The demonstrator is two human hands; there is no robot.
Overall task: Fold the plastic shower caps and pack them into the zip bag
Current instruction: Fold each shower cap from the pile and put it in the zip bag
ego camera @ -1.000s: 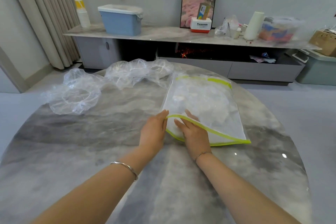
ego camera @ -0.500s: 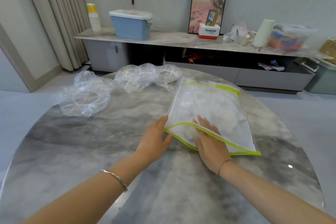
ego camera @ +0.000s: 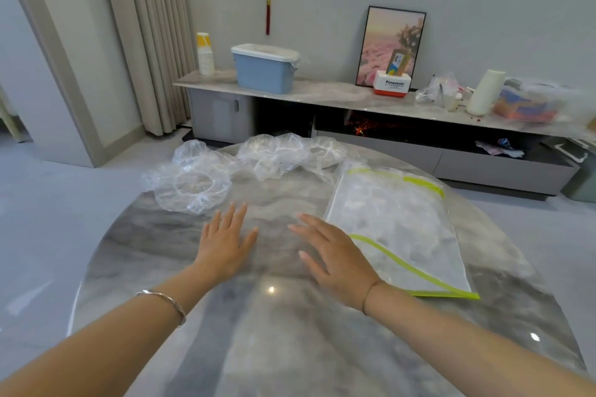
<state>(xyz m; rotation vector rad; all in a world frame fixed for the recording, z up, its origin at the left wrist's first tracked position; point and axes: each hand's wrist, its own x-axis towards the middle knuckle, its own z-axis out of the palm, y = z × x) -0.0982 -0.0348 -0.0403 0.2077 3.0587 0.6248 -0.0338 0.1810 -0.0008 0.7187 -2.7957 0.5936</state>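
A clear zip bag (ego camera: 400, 226) with yellow-green edges lies flat on the right of the round marble table (ego camera: 290, 332), with folded clear plastic inside it. Loose clear shower caps sit at the table's far side: one (ego camera: 190, 185) at the left, a crumpled bunch (ego camera: 290, 155) further back. My left hand (ego camera: 225, 243) is flat and empty over the table, fingers straight, just short of the left cap. My right hand (ego camera: 332, 256) is also open with fingers spread, its outer edge next to the bag's near left corner.
Behind the table a long low cabinet (ego camera: 322, 97) holds a blue lidded bin (ego camera: 263, 69), stacked paper cups (ego camera: 205, 53), a framed picture (ego camera: 392, 45) and other clutter. Curtains (ego camera: 151, 35) hang at the left. Grey floor surrounds the table.
Both hands have let go of the zip bag's near edge and moved left and forward over the bare table, fingers now spread. The camera has tilted upward.
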